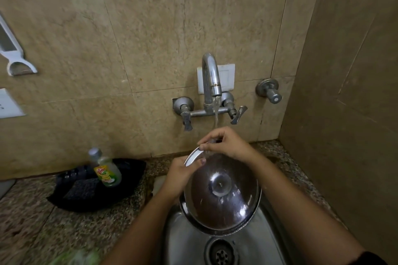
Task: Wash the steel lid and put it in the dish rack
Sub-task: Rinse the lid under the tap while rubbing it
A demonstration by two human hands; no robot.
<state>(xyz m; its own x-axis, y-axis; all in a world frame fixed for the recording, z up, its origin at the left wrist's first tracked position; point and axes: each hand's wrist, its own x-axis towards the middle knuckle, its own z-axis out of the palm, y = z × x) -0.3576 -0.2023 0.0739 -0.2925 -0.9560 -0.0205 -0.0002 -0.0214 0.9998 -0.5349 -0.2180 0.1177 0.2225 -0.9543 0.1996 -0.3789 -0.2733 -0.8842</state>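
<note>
The round steel lid is held tilted over the steel sink, its concave underside facing me. My left hand grips its left rim, thumb on the inner face. At the lid's top edge, my right hand has its fingers curled over the rim, right where the water lands. Water runs from the wall tap onto that top edge. No dish rack is in view.
A black tray on the granite counter left of the sink holds a dish-soap bottle and a dark scrub pad. The drain is below the lid. A tiled wall closes in on the right.
</note>
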